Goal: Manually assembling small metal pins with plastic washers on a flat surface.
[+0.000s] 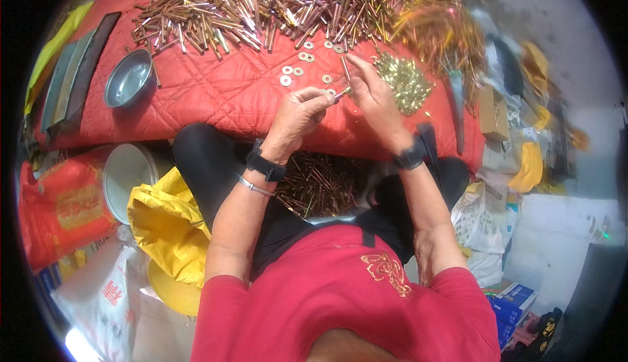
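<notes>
My left hand (303,112) is closed in a pinch on a short metal rod (341,95), whose gold-coloured end points at my right hand (373,97). My right hand's fingers close along a copper-coloured metal rod (345,69), tilted upward; its thumb is by the gold end of the left hand's piece. Both hands meet above a red quilted cover (242,100). Several flat washers (298,71) lie just beyond them. To the right of my right hand is a heap of small gold-coloured metal pieces (404,86), too small to name.
A large pile of metal rods (261,8) covers the far side. Shiny golden strands (445,35) are heaped at far right. A metal bowl (129,79) sits at left. More rods (320,182) lie below, between my legs. A yellow bag (170,221) and a white bucket (127,182) stand left.
</notes>
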Action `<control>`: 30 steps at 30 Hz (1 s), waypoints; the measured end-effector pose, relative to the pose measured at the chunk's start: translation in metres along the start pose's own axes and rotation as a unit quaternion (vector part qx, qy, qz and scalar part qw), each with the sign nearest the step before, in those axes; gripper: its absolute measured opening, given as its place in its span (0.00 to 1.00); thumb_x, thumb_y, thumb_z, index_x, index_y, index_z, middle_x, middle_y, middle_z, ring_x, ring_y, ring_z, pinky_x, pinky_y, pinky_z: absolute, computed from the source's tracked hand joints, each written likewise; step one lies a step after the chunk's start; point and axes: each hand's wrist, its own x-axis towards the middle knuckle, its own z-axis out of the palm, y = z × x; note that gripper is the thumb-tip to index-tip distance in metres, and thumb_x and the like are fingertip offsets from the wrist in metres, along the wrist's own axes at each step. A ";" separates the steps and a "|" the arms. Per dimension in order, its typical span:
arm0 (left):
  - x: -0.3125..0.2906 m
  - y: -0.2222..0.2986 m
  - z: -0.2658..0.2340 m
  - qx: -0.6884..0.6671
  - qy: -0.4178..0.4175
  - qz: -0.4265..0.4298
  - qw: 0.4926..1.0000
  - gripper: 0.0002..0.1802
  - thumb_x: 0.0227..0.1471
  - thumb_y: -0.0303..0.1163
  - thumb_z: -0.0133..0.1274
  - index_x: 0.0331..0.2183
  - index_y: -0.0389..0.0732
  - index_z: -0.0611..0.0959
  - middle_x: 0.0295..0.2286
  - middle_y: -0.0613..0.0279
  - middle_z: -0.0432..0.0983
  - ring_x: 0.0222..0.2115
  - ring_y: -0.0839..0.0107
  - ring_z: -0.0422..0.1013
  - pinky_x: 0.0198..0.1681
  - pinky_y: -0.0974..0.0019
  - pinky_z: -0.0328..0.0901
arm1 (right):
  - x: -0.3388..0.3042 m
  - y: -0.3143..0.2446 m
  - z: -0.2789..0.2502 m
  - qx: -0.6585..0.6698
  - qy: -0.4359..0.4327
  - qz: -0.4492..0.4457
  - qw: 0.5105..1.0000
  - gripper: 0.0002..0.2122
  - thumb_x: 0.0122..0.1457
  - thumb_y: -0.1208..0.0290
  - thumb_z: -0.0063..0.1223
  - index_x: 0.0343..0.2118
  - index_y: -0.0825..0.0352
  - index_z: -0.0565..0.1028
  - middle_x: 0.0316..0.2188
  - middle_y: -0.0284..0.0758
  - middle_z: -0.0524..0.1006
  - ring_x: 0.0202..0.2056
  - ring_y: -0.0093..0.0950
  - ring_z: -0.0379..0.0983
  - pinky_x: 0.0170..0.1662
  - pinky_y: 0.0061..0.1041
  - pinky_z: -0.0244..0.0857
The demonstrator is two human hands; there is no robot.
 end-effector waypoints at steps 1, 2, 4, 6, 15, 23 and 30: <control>0.000 0.003 0.001 0.003 0.003 -0.007 1.000 0.05 0.51 0.31 0.57 0.30 0.41 0.81 0.15 0.78 0.65 0.13 0.89 0.54 0.15 0.81 0.44 | 0.000 0.001 0.000 -0.002 0.019 -0.025 1.000 0.18 0.59 0.75 0.49 0.53 0.63 0.68 0.26 0.38 0.76 0.26 0.28 0.73 0.34 0.27 0.68; -0.002 0.003 0.001 0.003 0.001 -0.006 1.000 0.05 0.51 0.31 0.57 0.30 0.41 0.82 0.15 0.78 0.65 0.13 0.89 0.54 0.15 0.81 0.44 | -0.001 -0.003 0.001 -0.008 0.004 -0.013 1.000 0.17 0.59 0.74 0.49 0.53 0.63 0.68 0.27 0.39 0.76 0.26 0.28 0.73 0.33 0.27 0.68; -0.004 0.002 0.002 0.003 -0.002 -0.004 1.000 0.05 0.51 0.32 0.57 0.30 0.41 0.82 0.15 0.78 0.65 0.13 0.89 0.53 0.15 0.81 0.44 | -0.002 -0.010 0.000 -0.018 -0.024 0.010 0.999 0.17 0.59 0.74 0.49 0.52 0.63 0.69 0.27 0.39 0.76 0.25 0.28 0.73 0.33 0.27 0.68; -0.003 0.001 0.000 0.002 0.005 -0.002 1.000 0.05 0.51 0.32 0.57 0.30 0.42 0.82 0.15 0.78 0.65 0.13 0.89 0.53 0.15 0.81 0.44 | -0.003 -0.008 0.001 0.002 -0.019 0.060 0.998 0.17 0.59 0.75 0.49 0.52 0.64 0.68 0.27 0.39 0.76 0.25 0.28 0.73 0.33 0.27 0.67; -0.001 0.003 0.001 0.007 -0.002 -0.002 1.000 0.06 0.51 0.33 0.57 0.29 0.42 0.82 0.15 0.78 0.65 0.13 0.90 0.53 0.15 0.81 0.44 | -0.001 0.000 0.004 -0.041 0.013 -0.055 0.998 0.16 0.59 0.74 0.49 0.51 0.65 0.69 0.27 0.38 0.76 0.27 0.28 0.74 0.32 0.27 0.67; 0.001 0.001 -0.001 0.020 0.000 -0.004 1.000 0.07 0.51 0.35 0.57 0.31 0.43 0.83 0.16 0.77 0.67 0.12 0.88 0.54 0.15 0.81 0.45 | -0.004 0.002 0.004 -0.045 0.013 -0.077 0.996 0.18 0.58 0.75 0.51 0.52 0.65 0.69 0.27 0.39 0.75 0.29 0.28 0.74 0.34 0.26 0.67; 0.004 -0.005 -0.006 0.014 0.001 -0.019 1.000 0.04 0.48 0.34 0.59 0.28 0.46 0.81 0.17 0.77 0.67 0.14 0.89 0.57 0.15 0.81 0.47 | -0.008 -0.009 0.000 -0.021 -0.026 0.019 0.999 0.18 0.57 0.73 0.52 0.51 0.65 0.69 0.26 0.38 0.75 0.28 0.27 0.74 0.33 0.26 0.66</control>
